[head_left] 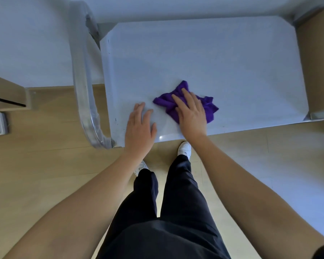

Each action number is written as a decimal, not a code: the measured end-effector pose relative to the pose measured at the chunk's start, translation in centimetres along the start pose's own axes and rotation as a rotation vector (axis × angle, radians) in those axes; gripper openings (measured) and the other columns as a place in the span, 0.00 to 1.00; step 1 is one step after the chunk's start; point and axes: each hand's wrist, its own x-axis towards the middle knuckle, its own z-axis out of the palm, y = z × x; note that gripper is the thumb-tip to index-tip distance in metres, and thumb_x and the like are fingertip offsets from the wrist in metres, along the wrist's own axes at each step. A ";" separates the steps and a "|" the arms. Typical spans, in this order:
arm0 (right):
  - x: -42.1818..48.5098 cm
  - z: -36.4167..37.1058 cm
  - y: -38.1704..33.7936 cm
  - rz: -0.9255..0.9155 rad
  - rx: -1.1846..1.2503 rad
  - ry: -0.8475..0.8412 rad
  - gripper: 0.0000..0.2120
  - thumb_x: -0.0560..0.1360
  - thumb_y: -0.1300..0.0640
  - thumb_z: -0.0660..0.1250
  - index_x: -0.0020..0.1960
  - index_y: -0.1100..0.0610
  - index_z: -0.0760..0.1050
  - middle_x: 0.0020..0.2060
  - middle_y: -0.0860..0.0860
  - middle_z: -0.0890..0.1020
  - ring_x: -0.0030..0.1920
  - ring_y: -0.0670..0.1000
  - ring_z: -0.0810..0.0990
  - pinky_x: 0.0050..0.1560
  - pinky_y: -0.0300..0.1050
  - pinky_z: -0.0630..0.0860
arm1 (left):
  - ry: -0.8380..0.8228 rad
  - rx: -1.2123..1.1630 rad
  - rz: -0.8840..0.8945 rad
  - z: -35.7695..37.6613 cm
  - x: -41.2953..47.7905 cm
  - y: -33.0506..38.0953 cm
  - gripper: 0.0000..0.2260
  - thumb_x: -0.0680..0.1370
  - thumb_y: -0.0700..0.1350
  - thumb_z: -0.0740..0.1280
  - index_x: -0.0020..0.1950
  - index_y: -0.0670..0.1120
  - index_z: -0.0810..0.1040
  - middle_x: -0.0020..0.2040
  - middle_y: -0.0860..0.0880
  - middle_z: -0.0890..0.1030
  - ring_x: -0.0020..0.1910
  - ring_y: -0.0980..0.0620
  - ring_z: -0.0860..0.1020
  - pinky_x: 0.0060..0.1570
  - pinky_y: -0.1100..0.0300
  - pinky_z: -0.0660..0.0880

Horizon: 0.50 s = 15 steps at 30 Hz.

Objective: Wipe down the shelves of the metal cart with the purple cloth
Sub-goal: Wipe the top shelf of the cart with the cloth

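Purple cloth (187, 102) bunched on the metal cart's top shelf (213, 58), near the front edge. Right hand (192, 114) flat on it, fingers spread, pressing not gripping. Left hand (139, 127) open, palm down on bare shelf just beside the cloth, holding nothing.

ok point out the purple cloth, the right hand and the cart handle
purple cloth (209, 107): head view, on the bunched fabric right of the hand
right hand (192, 112): head view, on the back of the hand
cart handle (82, 71): head view, on the curved metal tube
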 end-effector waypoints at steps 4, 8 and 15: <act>-2.8 -1.2 2.6 0.222 -0.015 0.051 0.18 0.80 0.53 0.56 0.68 0.50 0.72 0.71 0.54 0.70 0.70 0.60 0.68 0.70 0.59 0.65 | -0.039 -0.034 0.016 -0.5 -0.2 -0.1 0.18 0.79 0.45 0.63 0.69 0.42 0.71 0.75 0.41 0.64 0.76 0.43 0.61 0.71 0.47 0.66; -5.2 0.2 -2.1 0.352 0.004 0.097 0.20 0.77 0.56 0.57 0.68 0.52 0.73 0.71 0.56 0.70 0.70 0.62 0.69 0.69 0.60 0.66 | -0.095 -0.056 0.030 -0.8 -0.5 -0.2 0.20 0.80 0.44 0.63 0.71 0.41 0.69 0.77 0.41 0.61 0.77 0.42 0.58 0.74 0.47 0.61; -5.8 1.1 -5.7 0.077 0.093 -0.053 0.19 0.79 0.57 0.62 0.69 0.51 0.71 0.71 0.54 0.70 0.72 0.60 0.66 0.72 0.58 0.62 | -0.156 -0.032 0.039 -2.7 -0.3 -1.0 0.21 0.82 0.40 0.59 0.75 0.39 0.64 0.79 0.43 0.58 0.79 0.45 0.55 0.76 0.52 0.58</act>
